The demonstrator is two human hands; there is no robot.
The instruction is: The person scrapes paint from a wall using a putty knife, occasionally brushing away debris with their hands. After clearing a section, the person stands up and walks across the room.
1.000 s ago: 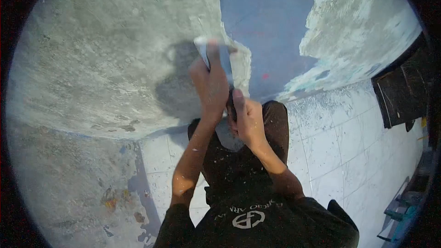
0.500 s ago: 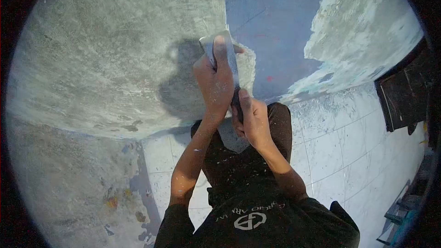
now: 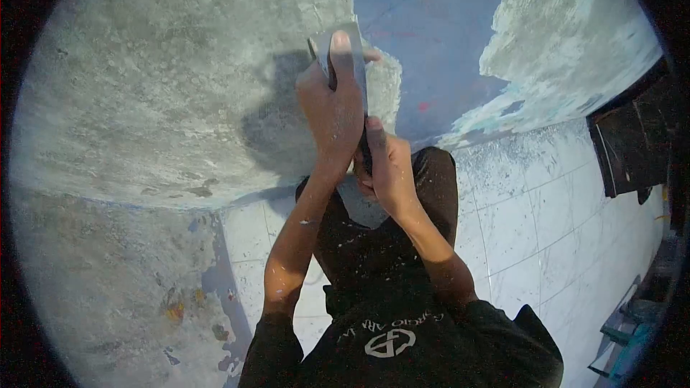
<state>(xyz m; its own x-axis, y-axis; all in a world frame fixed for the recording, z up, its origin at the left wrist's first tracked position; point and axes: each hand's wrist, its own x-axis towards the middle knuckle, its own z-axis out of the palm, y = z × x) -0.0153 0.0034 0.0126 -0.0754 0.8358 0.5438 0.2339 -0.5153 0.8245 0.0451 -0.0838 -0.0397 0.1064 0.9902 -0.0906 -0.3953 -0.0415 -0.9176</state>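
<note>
A scraper with a flat metal blade (image 3: 359, 57) and a dark handle (image 3: 366, 152) is pressed against the wall (image 3: 180, 79), near the ragged border between bare grey and blue paint (image 3: 431, 36). My left hand (image 3: 332, 111) is closed around the blade, thumb laid along its face and a fingertip showing past its right edge. Lower down, my right hand (image 3: 392, 176) wraps the handle, thumb pointing up along it. The blade's working edge is partly hidden by my left hand.
White floor tiles (image 3: 517, 237) speckled with flakes lie below the wall. A second scraped patch (image 3: 568, 36) is on the right. At the right edge stand a dark panel-like object (image 3: 632, 136) and a teal object (image 3: 618, 348). Grey, stained surface (image 3: 122, 266) fills the lower left.
Both hands and the scraper have moved a little upward along the wall, still gripping it the same way. The whole view has shifted slightly too.
</note>
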